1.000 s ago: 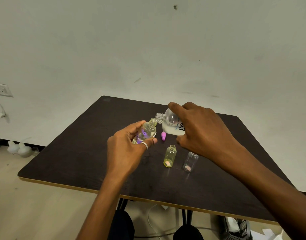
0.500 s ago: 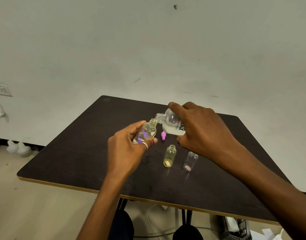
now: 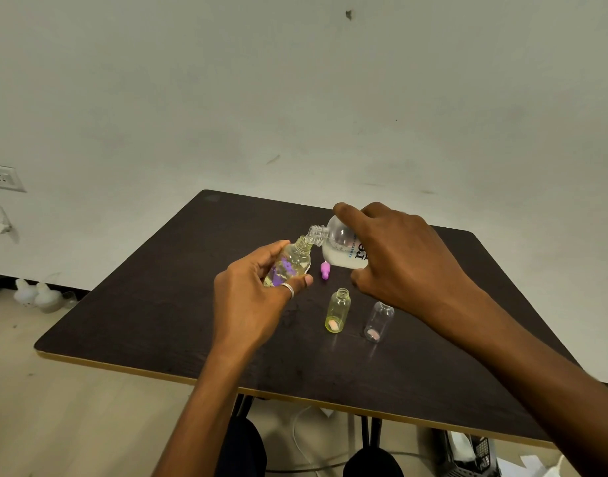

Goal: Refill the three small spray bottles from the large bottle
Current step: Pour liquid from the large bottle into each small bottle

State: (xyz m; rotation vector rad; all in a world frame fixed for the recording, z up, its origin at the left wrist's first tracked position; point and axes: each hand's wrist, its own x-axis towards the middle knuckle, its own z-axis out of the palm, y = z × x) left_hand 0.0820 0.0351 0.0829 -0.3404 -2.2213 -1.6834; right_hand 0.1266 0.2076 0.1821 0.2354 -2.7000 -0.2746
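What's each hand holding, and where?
Left hand grips a small spray bottle around its body; right hand grips the large bottle around its body.

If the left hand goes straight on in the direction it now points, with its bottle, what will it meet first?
Most likely the large bottle, held tilted by the right hand. The small bottle in the left hand has its mouth right under that bottle's neck; depth is uncertain.

The wood-grain worktop [image 3: 158,304] is dark brown, edged pale yellow. The large clear plastic bottle [image 3: 340,246] carries black and blue lettering. A small clear bottle [image 3: 292,263] bears purple print, a small tinted bottle [image 3: 337,311] is yellow-green, a little cap [image 3: 325,270] is pink.
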